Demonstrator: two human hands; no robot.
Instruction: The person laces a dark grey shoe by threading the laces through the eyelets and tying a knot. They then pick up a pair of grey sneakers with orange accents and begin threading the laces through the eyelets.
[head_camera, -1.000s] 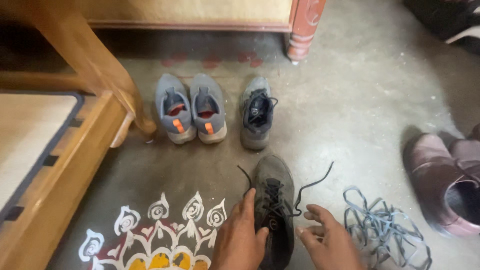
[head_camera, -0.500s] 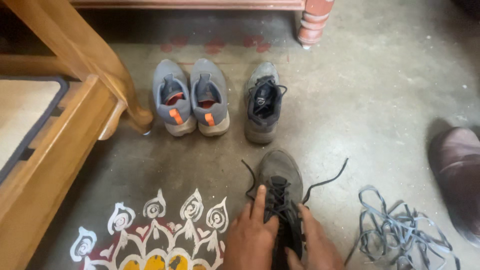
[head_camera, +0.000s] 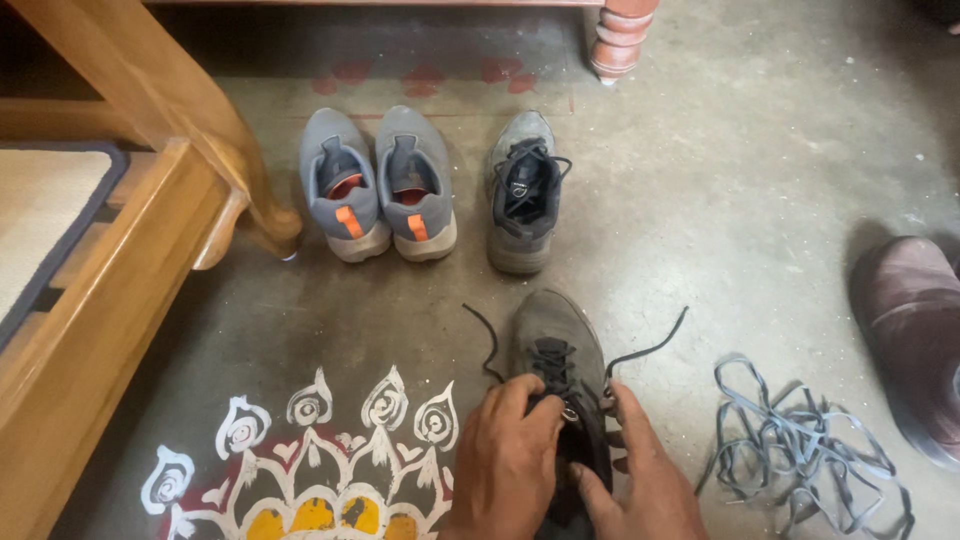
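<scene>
Dusty grey shoe (head_camera: 556, 335), black laces (head_camera: 553, 362)

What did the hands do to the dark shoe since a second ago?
The right hand, which hovered open beside the dark shoe, came in and closed on its side. The left hand curled its fingers onto the black laces. Both hands now pinch there. The grey pair with orange tabs, the single grey shoe and the loose grey laces stayed put.
</scene>
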